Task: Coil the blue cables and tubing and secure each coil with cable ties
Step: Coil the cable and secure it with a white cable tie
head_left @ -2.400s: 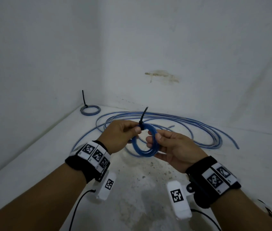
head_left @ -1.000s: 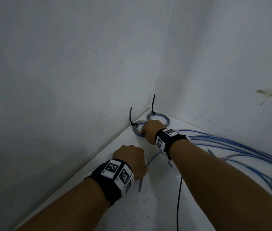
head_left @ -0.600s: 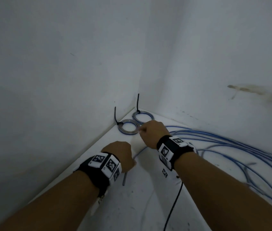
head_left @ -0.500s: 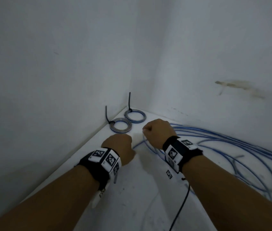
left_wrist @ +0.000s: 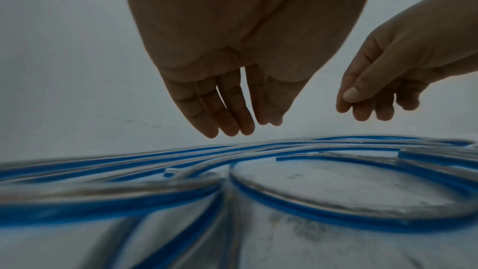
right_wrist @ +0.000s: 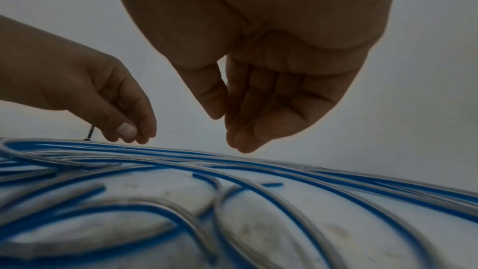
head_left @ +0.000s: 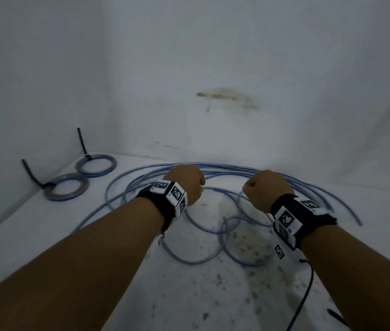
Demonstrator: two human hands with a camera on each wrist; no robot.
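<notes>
Hovering empty with fingers relaxed and pointing down, the left hand (head_left: 184, 181) and right hand (head_left: 266, 187) hung above the loose blue tubing (head_left: 213, 235), uncoiled on the floor, while two tied coils (head_left: 66, 186) lay finished by the wall.

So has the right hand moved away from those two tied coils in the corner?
Yes. The right hand was beside the two tied coils; it now hangs over the loose blue tubing, well to their right, holding nothing.
</notes>
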